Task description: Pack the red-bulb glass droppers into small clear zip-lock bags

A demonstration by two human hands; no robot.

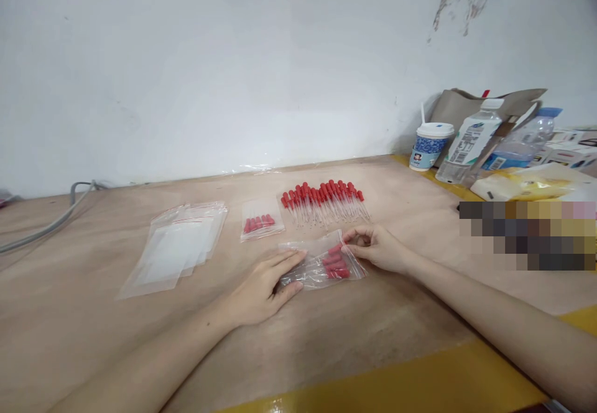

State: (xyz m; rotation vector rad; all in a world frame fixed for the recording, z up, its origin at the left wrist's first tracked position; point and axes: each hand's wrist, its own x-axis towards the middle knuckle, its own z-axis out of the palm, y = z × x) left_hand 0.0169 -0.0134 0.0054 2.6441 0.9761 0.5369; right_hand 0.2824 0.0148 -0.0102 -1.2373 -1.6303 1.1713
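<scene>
A clear zip-lock bag (310, 276) lies flat in front of me with several red-bulbed droppers (336, 269) inside, their bulbs towards the right end. My left hand (273, 285) rests on the bag's left end, fingers stretched out and thumb apart. At the right end, my right hand (368, 246) pinches the bag's edge near its opening, close to the uppermost red bulb. Just behind, a second zip-lock bag (250, 213) holds several red-bulbed droppers. To its right lies a row of loose droppers (324, 198) with red bulbs and clear thin stems.
Flat zip-lock bags (175, 248) are stacked at the left on the brown-covered table (326, 338). A grey cable (51, 223) runs along the far left. A paper cup (429, 145), a clear bottle (471, 142) and a blue-capped bottle (527, 139) stand at the back right beside a yellow-white packet (536, 181).
</scene>
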